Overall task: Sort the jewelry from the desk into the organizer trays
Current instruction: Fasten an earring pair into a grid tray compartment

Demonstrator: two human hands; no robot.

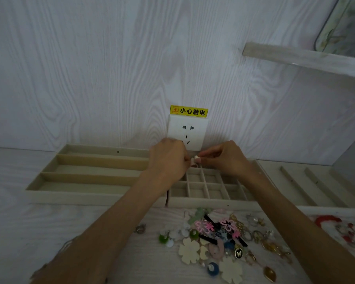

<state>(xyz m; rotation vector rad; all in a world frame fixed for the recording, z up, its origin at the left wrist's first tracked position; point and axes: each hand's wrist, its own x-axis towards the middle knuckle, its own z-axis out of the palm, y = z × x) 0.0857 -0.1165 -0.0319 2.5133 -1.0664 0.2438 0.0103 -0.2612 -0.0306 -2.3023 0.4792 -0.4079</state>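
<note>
My left hand (pixel 168 160) and my right hand (pixel 223 156) meet above the back of the grid tray (pixel 209 202). Between their fingertips they pinch a small white jewelry piece (pixel 195 158), with a small ring-like loop hanging under it. A heap of jewelry (pixel 223 238) lies on the desk in front of the trays: cream flower pieces, pink flowers, gold and glass earrings, green and blue pompoms. A single silver earring (pixel 140 229) lies apart to the left of the heap.
A beige tray with long slots (pixel 86 177) stands left of the grid tray. Another tray with long ridges (pixel 316 187) stands at the right. Red and white pieces (pixel 336 226) lie on the desk at the far right. A wall socket (pixel 188 132) sits behind my hands.
</note>
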